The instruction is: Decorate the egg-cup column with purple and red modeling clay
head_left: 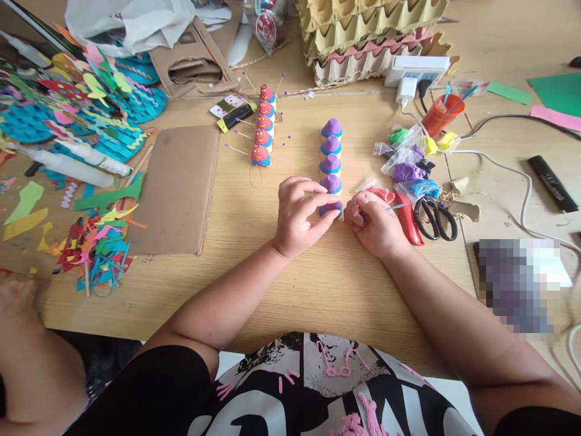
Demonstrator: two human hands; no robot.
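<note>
A row of several egg-carton cups [331, 163] covered in purple and blue clay runs away from me on the wooden table. My left hand [302, 215] is at its near end, fingers spread and curved, thumb and fingertips close to the nearest cup; whether they touch it I cannot tell. Just right of that cup, my right hand [372, 221] is closed around a thin blue stick [396, 206] that pokes out to the right. Further back on the left stands a finished-looking row [263, 130] in red and blue with faces and pins sticking out.
Bagged clay [408, 172], black-handled scissors [436, 219] and an orange cup [443, 115] lie right. Egg trays [354, 66] and a power strip [420, 68] are behind. Left are cardboard [175, 188], paper scraps [102, 242], glue bottles [72, 168] and another person's arm [40, 351].
</note>
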